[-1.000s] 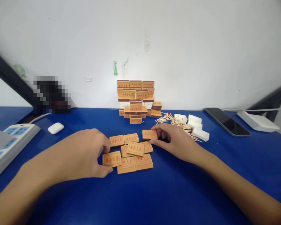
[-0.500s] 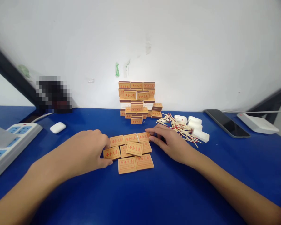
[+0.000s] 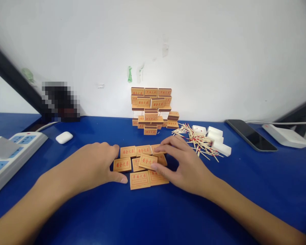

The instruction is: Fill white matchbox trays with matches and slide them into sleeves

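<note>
Several tan matchboxes with red lettering lie in three rows on the blue table (image 3: pixel 112 214). One matchbox (image 3: pixel 146 161) rests slightly askew on top of the middle row. My right hand (image 3: pixel 185 161) is over the right side of these rows, thumb at the top matchbox and fingers arched apart above the back row. It does not appear to grip anything. My left hand (image 3: pixel 98 165) is beside the left end, thumb and fingers apart around the left matchbox (image 3: pixel 122 164). Behind stands a stacked matchbox structure (image 3: pixel 151 112) against the wall.
Loose matches (image 3: pixel 200 141) are heaped right of the structure, beside several white matchbox trays (image 3: pixel 221 148). A phone (image 3: pixel 251 135) and a white box (image 3: pixel 285 136) lie at the right. On the left are a power strip (image 3: pixel 28 139) and a white earphone case (image 3: pixel 64 137).
My right hand has moved from the back row's right end toward me, over the top matchbox. My left thumb has spread away from the left matchbox. The view has shifted slightly.
</note>
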Demonstrator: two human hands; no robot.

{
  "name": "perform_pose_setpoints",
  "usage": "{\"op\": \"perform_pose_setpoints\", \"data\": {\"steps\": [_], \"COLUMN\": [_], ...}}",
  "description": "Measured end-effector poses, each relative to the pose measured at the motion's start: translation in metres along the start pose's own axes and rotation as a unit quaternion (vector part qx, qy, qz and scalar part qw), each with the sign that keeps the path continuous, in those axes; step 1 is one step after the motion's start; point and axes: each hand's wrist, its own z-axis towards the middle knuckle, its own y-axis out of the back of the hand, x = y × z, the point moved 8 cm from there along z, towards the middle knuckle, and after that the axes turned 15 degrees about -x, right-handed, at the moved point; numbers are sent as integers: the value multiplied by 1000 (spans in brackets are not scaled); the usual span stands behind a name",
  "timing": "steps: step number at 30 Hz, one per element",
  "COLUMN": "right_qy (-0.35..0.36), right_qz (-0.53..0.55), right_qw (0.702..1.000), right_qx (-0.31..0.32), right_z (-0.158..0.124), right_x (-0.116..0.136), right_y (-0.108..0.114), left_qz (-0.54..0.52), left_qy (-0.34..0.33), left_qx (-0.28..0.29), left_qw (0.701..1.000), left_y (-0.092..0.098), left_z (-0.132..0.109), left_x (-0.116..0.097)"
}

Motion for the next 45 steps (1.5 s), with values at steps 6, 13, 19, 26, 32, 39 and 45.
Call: {"op": "perform_pose_setpoints", "data": {"steps": [6, 13, 19, 26, 32, 39, 45], "right_qy": [-1, -1, -122, -236, -228, -273, -252], "right_qz": [-1, -4, -30, -24, -7, 14, 10], "right_qw": [999, 997, 975, 915, 913, 886, 904], "right_qx": [55, 72, 186, 327, 338, 374, 345], "right_z": [-2, 3, 5, -18, -29, -41, -36], "right_x": [5, 2, -43, -58, -43, -40, -35], "right_y": [-8, -1, 38, 50, 28, 25, 15], "left_qz": [-33, -90, -118, -93, -68, -83, -85], "left_qy": [-22, -24, -46, -26, -14, -47, -34], "left_qx": [-10, -36, -33, -14, 46, 12, 20], "left_qw": [999, 995, 991, 995, 997, 995, 996], "left_y": [-5, 2, 0, 8, 4, -2, -3], "left_z": [4, 0, -4, -10, -20, -21, -21], "left_x": [-4, -7, -6, -7, -17, -34, -30]}}
